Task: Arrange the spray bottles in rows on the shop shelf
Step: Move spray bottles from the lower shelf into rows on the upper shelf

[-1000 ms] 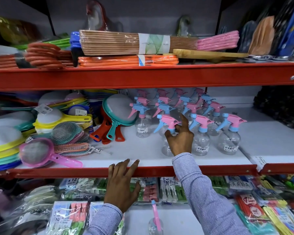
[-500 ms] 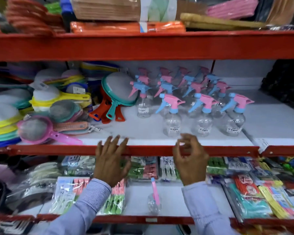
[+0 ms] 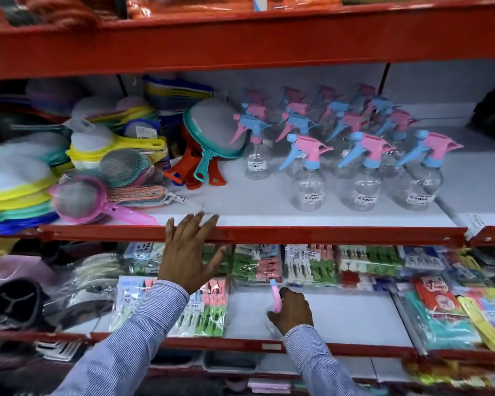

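Our right hand (image 3: 292, 311) is down on the lower shelf (image 3: 340, 318), its fingers curled around a spray bottle (image 3: 275, 295) whose pink trigger head, tipped with blue, sticks up just left of the knuckles; the clear body is mostly hidden under the hand. Packs of clothes pegs (image 3: 209, 307) lie just left of it, and more packets (image 3: 446, 312) fill the right end of that shelf.

Our left hand (image 3: 187, 252) rests with its fingers spread flat over the red front edge (image 3: 326, 235) of the middle shelf, fingertips on the white board.

On that middle shelf the other spray bottles (image 3: 366, 178) stand upright in rows, clear bodies with pink and blue trigger heads. Three form the front row, and one stands alone a little further left and back (image 3: 256, 155). Beside them to the left lean teal and orange strainers (image 3: 212, 132), and beyond those lie piles of coloured sieves (image 3: 77, 192).
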Tool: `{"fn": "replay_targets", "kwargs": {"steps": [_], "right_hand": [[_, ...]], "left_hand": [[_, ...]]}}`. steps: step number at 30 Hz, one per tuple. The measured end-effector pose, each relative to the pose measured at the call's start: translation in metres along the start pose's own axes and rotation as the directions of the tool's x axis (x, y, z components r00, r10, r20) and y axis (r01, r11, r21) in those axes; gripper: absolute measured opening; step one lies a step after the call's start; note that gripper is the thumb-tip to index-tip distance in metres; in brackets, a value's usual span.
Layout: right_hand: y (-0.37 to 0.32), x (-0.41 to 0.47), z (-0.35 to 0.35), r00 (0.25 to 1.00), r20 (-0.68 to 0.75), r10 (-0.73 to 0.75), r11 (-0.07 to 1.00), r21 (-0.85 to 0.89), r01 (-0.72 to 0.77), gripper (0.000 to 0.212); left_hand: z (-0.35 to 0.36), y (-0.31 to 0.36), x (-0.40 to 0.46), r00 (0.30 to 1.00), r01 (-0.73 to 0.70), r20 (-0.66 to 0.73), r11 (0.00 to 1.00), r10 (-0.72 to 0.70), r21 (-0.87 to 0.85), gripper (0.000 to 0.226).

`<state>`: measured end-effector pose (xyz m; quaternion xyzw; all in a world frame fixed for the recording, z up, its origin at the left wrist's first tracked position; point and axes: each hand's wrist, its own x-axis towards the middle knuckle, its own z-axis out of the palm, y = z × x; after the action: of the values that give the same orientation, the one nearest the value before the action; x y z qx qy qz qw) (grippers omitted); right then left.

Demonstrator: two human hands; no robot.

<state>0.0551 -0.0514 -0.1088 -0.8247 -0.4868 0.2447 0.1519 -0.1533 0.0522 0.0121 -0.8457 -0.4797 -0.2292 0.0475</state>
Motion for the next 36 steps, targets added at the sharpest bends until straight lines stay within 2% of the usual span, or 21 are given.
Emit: {"fn": "replay_targets", "kwargs": {"steps": [3, 8, 10, 12, 15, 18, 24, 31, 36], "right_hand": [[-0.012, -0.008, -0.019, 0.997, -0.036, -0.071, 0.997, -0.025, 0.07, 0.035], [-0.047, -0.045, -0.08, 0.965, -0.206, -0.165, 0.967, 0.161, 0.199, 0.029], [-0.066, -0.063, -0.114, 0.919, -0.322, -0.227, 0.94, 0.173, 0.293, 0.024], [-0.088, -0.08, -0.154, 0.837, -0.459, -0.298, 0.905, 0.143, 0.401, 0.022], [-0.122, -0.089, -0.203, 0.742, -0.573, -0.347, 0.841, 0.16, 0.517, 0.024], [-0.15, -0.062, -0.227, 0.721, -0.618, -0.314, 0.828, 0.194, 0.527, 0.022], [-0.176, 0.021, -0.219, 0.835, -0.493, -0.242, 0.901, 0.206, 0.383, 0.029], [-0.185, 0.046, -0.204, 0.796, -0.557, -0.236, 0.912, 0.156, 0.379, 0.034], [-0.184, 0.04, -0.196, 0.762, -0.619, -0.192, 0.885, 0.226, 0.407, 0.054]], "left_hand": [[-0.003, -0.003, -0.001, 1.0, 0.004, 0.004, 1.0, -0.004, 0.025, 0.068], [-0.005, -0.022, -0.001, 0.995, 0.06, -0.079, 0.997, -0.063, -0.037, 0.06], [-0.005, -0.026, -0.003, 0.994, 0.039, -0.099, 0.999, -0.042, -0.035, 0.056], [-0.004, -0.026, -0.003, 0.992, 0.039, -0.117, 0.998, -0.045, -0.052, 0.053], [-0.005, -0.025, 0.001, 0.989, 0.068, -0.124, 0.995, -0.077, -0.076, 0.05], [-0.007, -0.026, 0.002, 0.989, 0.068, -0.128, 0.995, -0.078, -0.08, 0.048], [-0.007, -0.028, 0.003, 0.99, 0.063, -0.119, 0.992, -0.076, -0.11, 0.046], [-0.003, -0.032, 0.006, 0.988, 0.065, -0.127, 0.989, -0.082, -0.133, 0.042], [0.001, -0.032, 0.006, 0.987, 0.071, -0.132, 0.987, -0.09, -0.143, 0.042]]}}
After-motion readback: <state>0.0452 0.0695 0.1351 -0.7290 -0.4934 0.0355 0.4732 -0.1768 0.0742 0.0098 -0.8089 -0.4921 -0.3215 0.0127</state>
